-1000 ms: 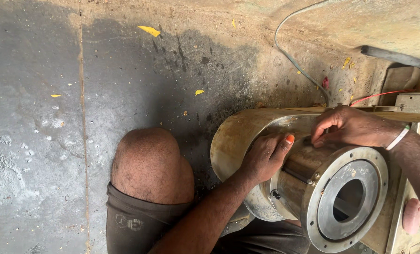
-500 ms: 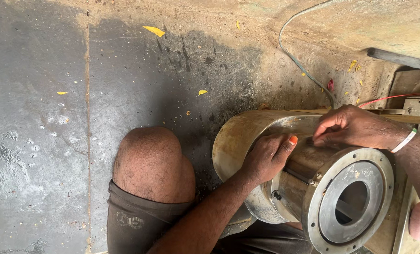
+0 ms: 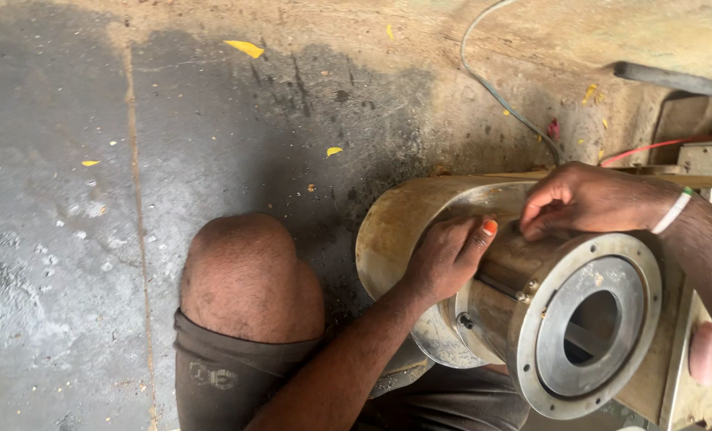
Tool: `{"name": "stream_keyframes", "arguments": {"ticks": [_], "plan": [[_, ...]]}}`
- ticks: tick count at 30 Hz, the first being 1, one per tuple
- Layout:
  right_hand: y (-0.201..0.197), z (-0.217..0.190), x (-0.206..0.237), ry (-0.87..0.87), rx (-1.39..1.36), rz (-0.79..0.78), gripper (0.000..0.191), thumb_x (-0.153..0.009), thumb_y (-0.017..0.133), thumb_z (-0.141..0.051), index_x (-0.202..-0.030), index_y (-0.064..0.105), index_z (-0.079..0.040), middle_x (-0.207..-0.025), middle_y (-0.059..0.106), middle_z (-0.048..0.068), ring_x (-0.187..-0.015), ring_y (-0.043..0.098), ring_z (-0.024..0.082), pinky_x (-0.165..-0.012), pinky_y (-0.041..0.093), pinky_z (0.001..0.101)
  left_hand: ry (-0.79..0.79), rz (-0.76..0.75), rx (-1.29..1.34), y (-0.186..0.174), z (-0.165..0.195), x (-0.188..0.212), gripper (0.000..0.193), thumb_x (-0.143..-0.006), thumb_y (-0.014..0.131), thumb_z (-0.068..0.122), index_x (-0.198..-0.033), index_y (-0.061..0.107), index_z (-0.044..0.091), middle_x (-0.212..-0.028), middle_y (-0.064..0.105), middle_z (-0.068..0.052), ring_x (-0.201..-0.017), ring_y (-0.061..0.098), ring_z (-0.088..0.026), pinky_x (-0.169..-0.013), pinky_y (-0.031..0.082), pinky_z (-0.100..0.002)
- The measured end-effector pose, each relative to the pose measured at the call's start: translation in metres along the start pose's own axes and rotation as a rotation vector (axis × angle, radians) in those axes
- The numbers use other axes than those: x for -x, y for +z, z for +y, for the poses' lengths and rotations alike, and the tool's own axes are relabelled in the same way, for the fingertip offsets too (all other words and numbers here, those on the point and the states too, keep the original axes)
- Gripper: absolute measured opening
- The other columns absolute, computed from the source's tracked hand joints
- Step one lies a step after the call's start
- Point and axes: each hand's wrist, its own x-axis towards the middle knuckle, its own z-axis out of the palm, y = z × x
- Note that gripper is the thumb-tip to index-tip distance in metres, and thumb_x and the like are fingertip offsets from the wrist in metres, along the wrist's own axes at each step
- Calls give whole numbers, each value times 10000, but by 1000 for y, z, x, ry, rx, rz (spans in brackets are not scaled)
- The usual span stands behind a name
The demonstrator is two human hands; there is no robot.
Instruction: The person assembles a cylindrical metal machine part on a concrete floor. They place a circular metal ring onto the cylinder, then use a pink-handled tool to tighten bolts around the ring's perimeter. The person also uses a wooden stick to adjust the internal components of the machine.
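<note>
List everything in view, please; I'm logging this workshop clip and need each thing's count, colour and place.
metal cylinder: one, dull steel, lying on its side at right
end flange: one, silver-grey with centre hole, front of cylinder
curved cover: one, tan, behind cylinder
grey cable: one, across floor, top
red wire: one, upper right
yellow scraps: several, scattered on grey concrete floor
knee: one, bare, centre
left hand: on cylinder
right hand: on cylinder top, white wristband

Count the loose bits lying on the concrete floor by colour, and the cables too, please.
Yellow scraps: 7 clear ones, with tinier flecks too small to count
Red scraps: 1
Grey cables: 1
Red cables: 1
Total: 10
</note>
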Motion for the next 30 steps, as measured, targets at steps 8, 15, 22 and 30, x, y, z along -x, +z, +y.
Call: {"name": "stream_keyframes", "arguments": {"ticks": [8, 15, 22, 30], "plan": [[1, 5, -3, -19, 42, 28, 237, -826, 805, -258, -1010, 822, -109, -870, 800, 14, -824, 764, 111, -792, 632, 285, -108, -45, -3, 0, -1, -1, 547, -1111, 347, 471, -1160, 677, 38, -942, 707, -166, -916, 719, -334, -837, 559, -438], [6, 8, -2, 126, -28, 97, 208, -843, 820, -228, -1001, 836, -93, -834, 802, 36, -779, 756, 143, -762, 607, 324, -106, -33, -19, 2, -4, 1, 546, -1099, 370, 479, -1182, 672, 32, -941, 716, -181, -939, 706, -361, -858, 545, -460], [9, 15, -6, 70, 28, 118, 206, -831, 829, -241, -1005, 837, -131, -859, 803, 1, -800, 779, 106, -789, 612, 292, -108, -41, -36, 4, -6, 0, 513, -1101, 395, 461, -1114, 674, 30, -920, 712, -177, -930, 704, -364, -858, 541, -465], [11, 23, -9, 19, -48, 140, 240, -804, 818, -253, -1019, 828, -147, -871, 810, -7, -813, 787, 96, -795, 630, 293, -60, -27, -41, 3, -4, -1, 456, -1095, 447, 416, -1165, 668, 23, -928, 714, -177, -936, 709, -356, -856, 547, -454]]}}
